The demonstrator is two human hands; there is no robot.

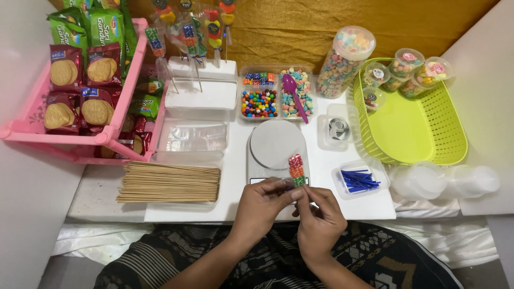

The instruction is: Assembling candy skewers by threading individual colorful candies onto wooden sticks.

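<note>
White tabletop (321, 206), both hands, left (262, 206), right (319, 220), grip pinched shut on candy skewer (296, 170) (blocky, foil-wrapped), round scale (277, 144) behind

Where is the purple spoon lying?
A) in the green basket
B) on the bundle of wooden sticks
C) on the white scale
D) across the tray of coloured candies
D: the purple spoon lies slanted across the clear candy tray, above the white scale.

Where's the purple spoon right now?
In the head view, the purple spoon lies in the clear candy tray, right compartment, just behind the white scale.
</note>
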